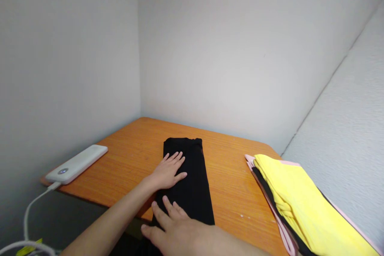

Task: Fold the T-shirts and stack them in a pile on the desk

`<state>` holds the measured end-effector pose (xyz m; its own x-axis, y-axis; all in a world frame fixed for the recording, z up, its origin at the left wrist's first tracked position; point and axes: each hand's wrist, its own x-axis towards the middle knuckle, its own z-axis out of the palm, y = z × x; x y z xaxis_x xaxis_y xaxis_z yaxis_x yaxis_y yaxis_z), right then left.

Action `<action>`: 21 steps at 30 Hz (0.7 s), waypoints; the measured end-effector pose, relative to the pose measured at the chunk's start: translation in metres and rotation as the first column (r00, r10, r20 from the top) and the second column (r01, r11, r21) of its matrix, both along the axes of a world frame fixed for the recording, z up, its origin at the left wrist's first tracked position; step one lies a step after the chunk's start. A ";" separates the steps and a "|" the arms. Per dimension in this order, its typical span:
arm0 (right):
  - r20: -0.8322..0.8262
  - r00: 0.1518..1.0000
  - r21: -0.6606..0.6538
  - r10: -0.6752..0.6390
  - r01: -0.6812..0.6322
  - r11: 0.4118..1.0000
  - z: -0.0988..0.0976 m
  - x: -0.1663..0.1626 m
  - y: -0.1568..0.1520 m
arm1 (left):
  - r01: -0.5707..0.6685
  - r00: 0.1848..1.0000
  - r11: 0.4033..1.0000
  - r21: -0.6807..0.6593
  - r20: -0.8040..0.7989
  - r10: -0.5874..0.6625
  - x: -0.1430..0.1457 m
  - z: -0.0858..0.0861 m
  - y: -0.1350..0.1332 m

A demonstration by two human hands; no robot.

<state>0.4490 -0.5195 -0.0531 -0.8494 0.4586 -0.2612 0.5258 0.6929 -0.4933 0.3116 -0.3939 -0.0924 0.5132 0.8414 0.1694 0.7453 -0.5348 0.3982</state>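
Note:
A black garment, folded into a long narrow strip, lies down the middle of the orange wooden table. My left hand rests flat on its upper left part, fingers stretched out and together. My right hand lies flat on the near end of the strip at the table's front edge, fingers spread. Neither hand grips anything.
A white power bank with a white cable sits at the table's left edge. A stack of folded clothes, yellow on top with black and pink under it, lies at the right. Grey walls close in behind and on both sides.

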 end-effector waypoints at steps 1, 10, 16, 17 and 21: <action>0.002 1.000 0.000 0.012 -0.012 1.000 -0.004 0.000 -0.003 | -0.001 1.000 1.000 0.000 -0.014 0.001 0.001 -0.001 0.000; -0.222 0.974 -0.030 -0.043 0.037 0.999 0.029 0.061 -0.032 | 0.066 0.996 0.996 -0.061 0.070 -0.062 -0.032 0.025 -0.013; -0.079 0.956 0.282 -0.283 0.294 0.913 0.005 0.122 -0.022 | 0.269 0.960 0.956 -0.116 -0.043 -0.275 -0.074 0.030 -0.068; -0.059 0.953 0.334 -0.296 0.298 0.894 -0.004 0.123 -0.021 | 0.269 0.954 0.958 -0.099 -0.105 -0.279 -0.073 0.026 -0.075; -0.032 0.948 0.476 -0.318 0.294 0.829 -0.030 0.120 -0.025 | 0.194 0.953 0.976 0.098 -0.257 -0.164 -0.060 0.003 -0.094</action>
<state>0.5688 -0.5447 -0.0828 -0.6376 0.7702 0.0162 0.7635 0.6345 -0.1203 0.2515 -0.4880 -0.0890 0.6919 0.7130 0.1134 0.6995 -0.7009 0.1393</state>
